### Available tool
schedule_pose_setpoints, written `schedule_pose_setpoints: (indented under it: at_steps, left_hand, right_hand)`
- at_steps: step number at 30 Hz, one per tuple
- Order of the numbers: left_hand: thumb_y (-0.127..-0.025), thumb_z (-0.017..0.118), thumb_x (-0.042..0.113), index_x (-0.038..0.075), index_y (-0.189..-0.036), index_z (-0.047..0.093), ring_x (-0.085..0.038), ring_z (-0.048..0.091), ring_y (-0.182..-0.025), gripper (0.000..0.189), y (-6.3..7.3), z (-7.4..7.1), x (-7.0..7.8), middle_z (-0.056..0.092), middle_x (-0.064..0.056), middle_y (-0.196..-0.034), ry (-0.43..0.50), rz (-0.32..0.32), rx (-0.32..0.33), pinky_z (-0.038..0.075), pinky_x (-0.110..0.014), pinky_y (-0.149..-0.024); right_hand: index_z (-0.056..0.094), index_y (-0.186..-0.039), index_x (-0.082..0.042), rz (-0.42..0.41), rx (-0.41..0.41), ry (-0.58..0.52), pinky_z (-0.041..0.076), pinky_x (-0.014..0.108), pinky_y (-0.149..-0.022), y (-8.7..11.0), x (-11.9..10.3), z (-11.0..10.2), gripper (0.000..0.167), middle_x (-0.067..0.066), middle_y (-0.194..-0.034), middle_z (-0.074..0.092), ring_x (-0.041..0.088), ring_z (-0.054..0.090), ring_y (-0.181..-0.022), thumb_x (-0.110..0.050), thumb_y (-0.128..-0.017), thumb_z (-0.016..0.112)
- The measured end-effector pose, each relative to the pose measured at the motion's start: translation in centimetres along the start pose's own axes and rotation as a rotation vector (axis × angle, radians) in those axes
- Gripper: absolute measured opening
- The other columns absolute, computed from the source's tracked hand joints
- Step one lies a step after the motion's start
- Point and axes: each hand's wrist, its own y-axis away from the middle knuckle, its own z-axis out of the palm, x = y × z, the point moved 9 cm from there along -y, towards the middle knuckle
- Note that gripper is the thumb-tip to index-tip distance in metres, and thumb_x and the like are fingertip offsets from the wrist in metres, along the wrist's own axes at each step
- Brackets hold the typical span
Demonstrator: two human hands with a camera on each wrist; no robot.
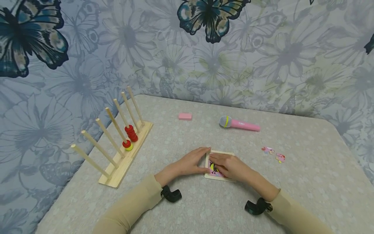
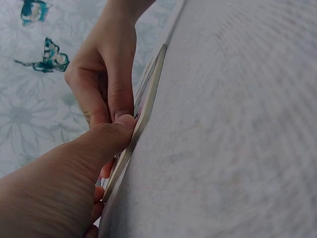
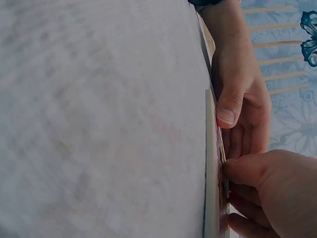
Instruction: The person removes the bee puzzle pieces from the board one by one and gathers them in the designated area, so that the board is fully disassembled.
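Observation:
A small framed jigsaw puzzle (image 1: 214,174) with a pale wooden rim lies on the table in front of me, a yellow and black figure on pink showing in it. My left hand (image 1: 190,162) holds its left side, thumb (image 2: 106,139) on the rim and fingers at the far corner. Over the right part of the picture, my right hand (image 1: 233,166) has its bent fingers and thumb (image 3: 245,167) together at a thin puzzle piece (image 3: 227,186), mostly hidden under them. Two loose clusters of puzzle pieces (image 1: 280,158) lie to the right.
A wooden stand (image 1: 131,159) with several upright pegs stands at the left, red rings (image 1: 131,133) and a yellow one on its pegs. Farther back lie a pink block (image 1: 185,116) and a pink toy microphone (image 1: 243,124). A butterfly-patterned wall (image 1: 181,65) closes off the table's far side.

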Motion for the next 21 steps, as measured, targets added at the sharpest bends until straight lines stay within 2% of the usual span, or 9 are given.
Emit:
schedule_pose_setpoints:
  at_steps: [3, 13, 21]
  left_hand:
    - [-0.086, 0.067, 0.043, 0.001, -0.146, 0.028, -0.024, 0.031, -0.135, 0.083, -0.01, 0.09, 0.03, 0.035, -0.013, -0.146, -0.005, 0.003, -0.002, 0.026, -0.034, -0.111]
    - [-0.087, 0.067, 0.041, 0.000, -0.146, 0.028, -0.024, 0.032, -0.134, 0.082, -0.10, 0.00, 0.10, 0.036, -0.014, -0.145, 0.005, 0.010, 0.000, 0.026, -0.034, -0.111]
    - [-0.087, 0.067, 0.041, 0.001, -0.147, 0.027, -0.024, 0.030, -0.135, 0.083, -0.03, 0.06, -0.10, 0.034, -0.013, -0.147, 0.001, 0.001, -0.003, 0.025, -0.035, -0.111]
  right_hand:
    - [0.062, -0.121, 0.005, -0.007, -0.001, -0.004, 0.048, 0.044, -0.091, 0.03, 0.05, 0.10, 0.035, 0.017, -0.126, 0.058, 0.030, 0.054, -0.116, -0.003, -0.087, 0.064]
    - [0.061, -0.121, 0.005, 0.047, -0.029, 0.029, 0.047, 0.044, -0.093, -0.08, 0.12, 0.02, 0.035, 0.017, -0.127, 0.057, 0.029, 0.054, -0.117, -0.007, -0.088, 0.062]
    - [0.060, -0.123, 0.003, 0.098, -0.051, -0.024, 0.046, 0.045, -0.094, -0.45, 0.38, 0.15, 0.035, 0.016, -0.129, 0.056, 0.029, 0.052, -0.119, -0.010, -0.091, 0.061]
